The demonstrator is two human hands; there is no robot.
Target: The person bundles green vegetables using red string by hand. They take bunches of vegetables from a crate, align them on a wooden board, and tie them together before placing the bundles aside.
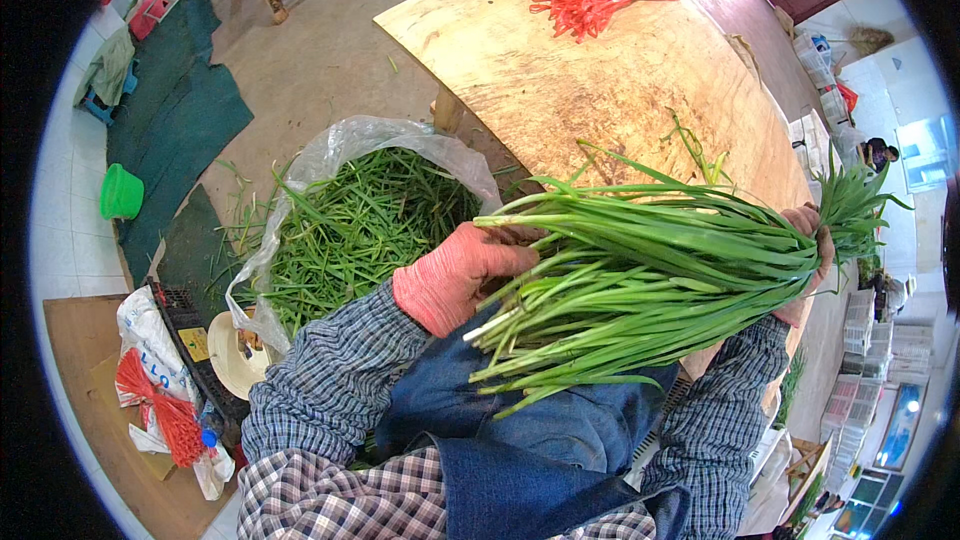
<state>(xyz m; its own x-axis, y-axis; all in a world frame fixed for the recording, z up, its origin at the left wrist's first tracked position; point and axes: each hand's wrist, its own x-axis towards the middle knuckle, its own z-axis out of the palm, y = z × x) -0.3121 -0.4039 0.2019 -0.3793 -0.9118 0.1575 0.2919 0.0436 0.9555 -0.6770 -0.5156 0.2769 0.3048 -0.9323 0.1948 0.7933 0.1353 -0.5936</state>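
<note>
A large bundle of long green leafy stalks, seemingly garlic chives (660, 255), lies across my lap in front of the wooden table (480, 52). My right hand (808, 262), in a pinkish glove, is closed around the bundle near its leafy end. At the pale stem ends, my left hand (476, 274), in a pink knit glove, has its fingers at the stalks; its fingertips are partly hidden behind them. A few loose green scraps (701, 150) rest on the table. Red ties (592, 4) lie in a bunch at its far end.
Left of the table stands a clear plastic bag (337, 139) full of green trimmings (360, 232). A black crate (187, 345), a pale bowl-shaped thing (232, 360), more red ties (161, 412) and a green basin (121, 192) are further left. People and stacked white crates (859, 322) are far right.
</note>
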